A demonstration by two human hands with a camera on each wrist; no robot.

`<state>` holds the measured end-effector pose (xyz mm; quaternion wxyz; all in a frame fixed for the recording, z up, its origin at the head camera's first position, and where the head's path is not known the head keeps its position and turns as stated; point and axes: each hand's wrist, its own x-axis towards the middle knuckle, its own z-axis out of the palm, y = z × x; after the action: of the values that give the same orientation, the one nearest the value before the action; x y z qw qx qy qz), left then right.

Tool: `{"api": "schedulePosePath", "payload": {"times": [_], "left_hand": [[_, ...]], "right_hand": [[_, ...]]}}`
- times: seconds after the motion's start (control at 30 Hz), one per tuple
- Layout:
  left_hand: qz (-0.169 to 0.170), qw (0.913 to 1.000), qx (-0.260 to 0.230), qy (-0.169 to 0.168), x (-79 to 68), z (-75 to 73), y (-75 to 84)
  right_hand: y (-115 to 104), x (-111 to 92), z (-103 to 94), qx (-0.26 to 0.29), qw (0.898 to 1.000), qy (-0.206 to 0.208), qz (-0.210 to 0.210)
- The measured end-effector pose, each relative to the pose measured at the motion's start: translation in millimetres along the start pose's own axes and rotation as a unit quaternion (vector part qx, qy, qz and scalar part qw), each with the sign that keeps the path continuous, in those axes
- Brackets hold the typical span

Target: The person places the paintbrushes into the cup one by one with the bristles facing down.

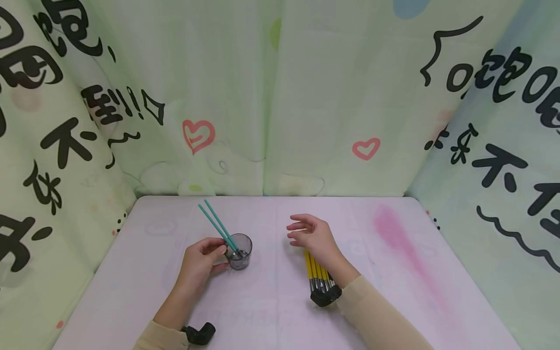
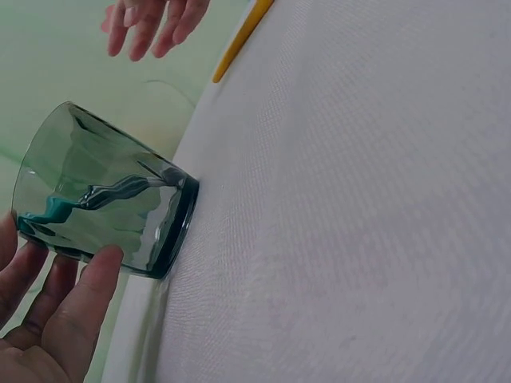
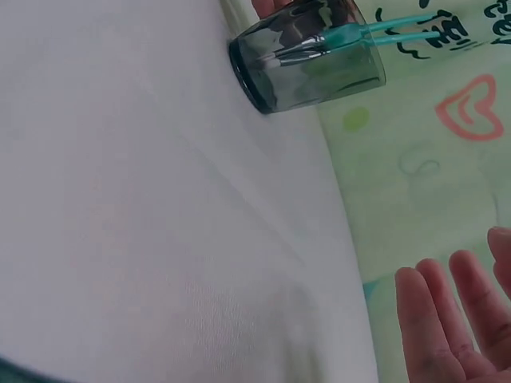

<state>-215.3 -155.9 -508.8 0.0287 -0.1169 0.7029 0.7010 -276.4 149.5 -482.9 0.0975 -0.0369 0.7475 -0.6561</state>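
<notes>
Beige cloth sleeves cover both arms at the near side. The left hand has its grip around the side of a small, round, see-through grey glass cup. That cup stands upright on a wide bench with a pale pinkish-white cloth top. Inside it, two thin teal paintbrushes lean to the left, bristle ends down. The right hand holds nothing; its fingers are a bit bent. It is above some yellow-handled paintbrushes with silver metal bands, which lie side by side on the bench. Black lumps sit at both wrists. Farther right is a bright pink smear. Pale green cloth walls hang around, with red hearts and big black writing.
</notes>
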Motion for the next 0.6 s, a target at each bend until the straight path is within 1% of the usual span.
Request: {"api": "schedulePosePath", "payload": {"times": [0.37, 0.5, 0.6], "left_hand": [[-0.002, 1.0000, 0.001, 0.000, -1.1, -1.1, 0.5], [-0.004, 1.0000, -0.003, 0.001, -0.5, -1.2, 0.0], [-0.005, 1.0000, -0.007, -0.001, -0.1, -1.5, -0.4]], "right_hand": [[9.1, -13.1, -35.2, -0.055, 0.997, 0.048, 0.023], [14.2, -15.5, -45.9, -0.104, 0.991, 0.072, 0.039], [17.6, -17.1, -52.5, -0.142, 0.985, 0.088, 0.052]]}}
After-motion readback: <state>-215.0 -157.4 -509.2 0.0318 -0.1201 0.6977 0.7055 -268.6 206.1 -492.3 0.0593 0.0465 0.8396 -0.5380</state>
